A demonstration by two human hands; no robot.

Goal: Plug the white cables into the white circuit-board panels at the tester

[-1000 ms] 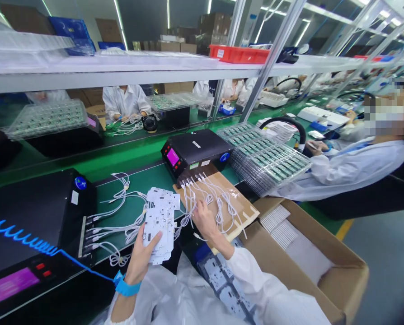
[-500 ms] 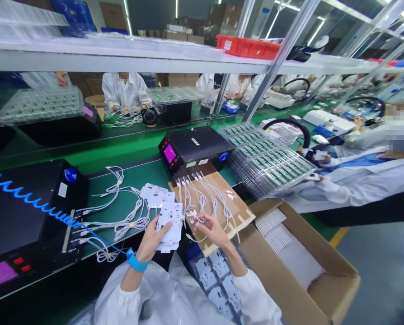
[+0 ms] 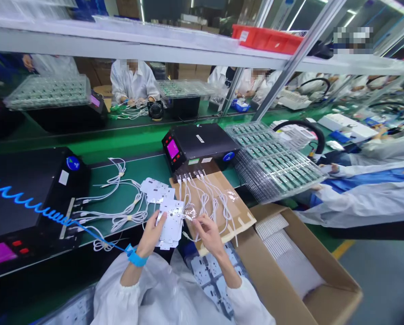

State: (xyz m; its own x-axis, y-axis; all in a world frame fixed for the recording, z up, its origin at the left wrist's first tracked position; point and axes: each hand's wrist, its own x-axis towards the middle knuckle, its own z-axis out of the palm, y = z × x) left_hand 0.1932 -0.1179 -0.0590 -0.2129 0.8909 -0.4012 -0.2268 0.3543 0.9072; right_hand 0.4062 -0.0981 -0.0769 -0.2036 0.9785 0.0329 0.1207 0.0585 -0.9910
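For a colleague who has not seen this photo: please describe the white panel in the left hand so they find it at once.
Start at the central black box with the pink screen. Its white cables run over a cardboard sheet to the right hand. The white panel is the one gripped in the left hand; similar panels behind it lie flat on the green mat.

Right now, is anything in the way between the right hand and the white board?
Nothing visible. The right hand pinches a white cable end just beside the edge of the white board, which the left hand holds.
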